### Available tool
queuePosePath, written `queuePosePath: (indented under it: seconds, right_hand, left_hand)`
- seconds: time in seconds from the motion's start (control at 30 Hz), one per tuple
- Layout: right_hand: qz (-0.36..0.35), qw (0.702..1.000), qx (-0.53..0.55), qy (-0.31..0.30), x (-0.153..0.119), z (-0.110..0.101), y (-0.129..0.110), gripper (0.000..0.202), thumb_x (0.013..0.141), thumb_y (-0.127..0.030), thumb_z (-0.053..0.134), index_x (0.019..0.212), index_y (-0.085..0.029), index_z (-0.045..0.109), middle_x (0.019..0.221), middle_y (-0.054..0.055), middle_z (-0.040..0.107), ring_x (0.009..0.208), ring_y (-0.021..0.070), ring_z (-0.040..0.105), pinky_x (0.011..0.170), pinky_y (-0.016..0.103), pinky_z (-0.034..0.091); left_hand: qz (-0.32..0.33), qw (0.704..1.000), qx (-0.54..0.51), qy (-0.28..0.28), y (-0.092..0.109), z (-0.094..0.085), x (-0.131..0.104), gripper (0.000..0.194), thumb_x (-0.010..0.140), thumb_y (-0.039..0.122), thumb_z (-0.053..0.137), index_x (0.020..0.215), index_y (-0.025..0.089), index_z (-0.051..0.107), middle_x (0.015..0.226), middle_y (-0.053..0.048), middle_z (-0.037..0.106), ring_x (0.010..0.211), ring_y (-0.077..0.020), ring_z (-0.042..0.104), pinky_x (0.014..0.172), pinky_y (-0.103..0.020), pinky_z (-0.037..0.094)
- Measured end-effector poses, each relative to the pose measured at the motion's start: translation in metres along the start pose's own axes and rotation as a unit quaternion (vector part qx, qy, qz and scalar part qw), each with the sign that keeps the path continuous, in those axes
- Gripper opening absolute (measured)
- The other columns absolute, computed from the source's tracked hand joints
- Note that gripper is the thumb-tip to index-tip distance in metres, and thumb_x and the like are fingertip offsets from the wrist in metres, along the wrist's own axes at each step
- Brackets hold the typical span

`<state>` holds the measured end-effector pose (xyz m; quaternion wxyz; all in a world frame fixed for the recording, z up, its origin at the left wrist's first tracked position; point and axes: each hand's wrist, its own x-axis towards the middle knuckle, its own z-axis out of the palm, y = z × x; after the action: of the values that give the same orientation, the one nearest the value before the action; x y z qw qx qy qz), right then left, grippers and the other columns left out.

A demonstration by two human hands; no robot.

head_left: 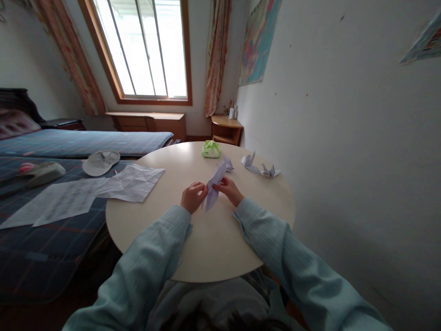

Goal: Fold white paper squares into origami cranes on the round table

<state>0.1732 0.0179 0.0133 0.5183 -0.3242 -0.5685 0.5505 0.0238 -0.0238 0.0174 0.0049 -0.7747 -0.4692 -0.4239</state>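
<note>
A pale lilac piece of folded paper (217,175) is held up over the round table, tilted, with pointed flaps hanging at its lower end. My left hand (193,196) pinches it from the left side. From the right, my right hand (229,190) grips it between thumb and fingers. Just behind it another folded paper figure (228,164) shows in part on the table. Farther right stand two more folded paper figures, a white one (248,160) and a greyish one (270,171).
The round cream table (144,230) carries a green tissue pack (211,149) at its far side. A creased paper sheet (138,181) overhangs its left edge towards printed sheets (65,200) on the bed (51,257). A cap (100,162) lies there too. The wall (344,161) borders the right.
</note>
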Motion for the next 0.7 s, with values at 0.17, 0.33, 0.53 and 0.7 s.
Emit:
queuePosePath:
  seconds: [0.17, 0.33, 0.53, 0.7]
  right_hand:
    - [-0.017, 0.999, 0.016, -0.022, -0.0012, 0.0004, -0.0016, 0.034, 0.052, -0.027, 0.069, 0.082, -0.017, 0.056, 0.083, 0.001, 0.06, 0.074, 0.014, 0.055, 0.071, 0.029, 0.044]
    - [-0.015, 0.999, 0.026, -0.012, -0.0002, -0.0014, -0.0015, 0.042, 0.049, -0.026, 0.07, 0.088, -0.019, 0.056, 0.088, 0.001, 0.06, 0.075, 0.0137, 0.056, 0.074, 0.031, 0.044]
    - [0.005, 0.999, 0.032, 0.004, 0.0, -0.0013, 0.0, 0.051, 0.048, -0.025, 0.071, 0.095, -0.02, 0.052, 0.093, 0.003, 0.057, 0.072, 0.013, 0.055, 0.066, 0.029, 0.046]
    - [0.007, 1.0, 0.023, -0.007, -0.0002, 0.0001, -0.0002, 0.051, 0.045, -0.023, 0.072, 0.092, -0.02, 0.051, 0.094, 0.003, 0.056, 0.073, 0.0133, 0.055, 0.066, 0.027, 0.046]
  left_hand:
    - [-0.046, 0.998, 0.019, 0.048, -0.0005, -0.0003, 0.0001, 0.032, 0.081, 0.03, 0.036, 0.056, 0.017, 0.052, 0.063, -0.001, 0.055, 0.058, -0.0087, 0.047, 0.057, -0.02, 0.036]
    - [-0.064, 0.996, 0.017, 0.062, 0.0002, -0.0015, 0.0004, 0.034, 0.081, 0.031, 0.036, 0.052, 0.017, 0.049, 0.057, 0.001, 0.051, 0.054, -0.0079, 0.045, 0.053, -0.019, 0.034]
    - [-0.045, 0.998, 0.004, 0.037, 0.0005, -0.0008, 0.0002, 0.034, 0.081, 0.031, 0.035, 0.053, 0.017, 0.048, 0.058, 0.0, 0.051, 0.055, -0.0078, 0.045, 0.053, -0.018, 0.035]
    - [-0.017, 1.0, -0.006, 0.006, -0.0002, 0.0002, -0.0011, 0.033, 0.081, 0.03, 0.035, 0.055, 0.017, 0.05, 0.061, 0.0, 0.053, 0.057, -0.0077, 0.046, 0.053, -0.018, 0.035]
